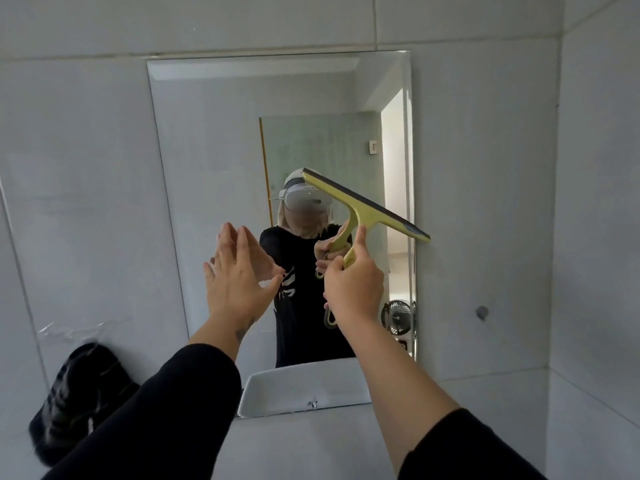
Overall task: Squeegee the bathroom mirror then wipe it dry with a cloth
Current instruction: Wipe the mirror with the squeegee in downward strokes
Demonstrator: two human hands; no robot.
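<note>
Right hand (353, 289) holds squeegee (367, 206) before mirror (214, 150); left hand (239, 271) spread flat.

squeegee (367, 206) handle mostly hidden in right hand (353, 289); dark cloth (79, 393) blurred, partly behind left sleeve.

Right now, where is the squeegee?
In the head view the squeegee is right of centre, gripped by the right hand, blade tilted against the mirror near its right edge, the left hand open beside it.
</note>
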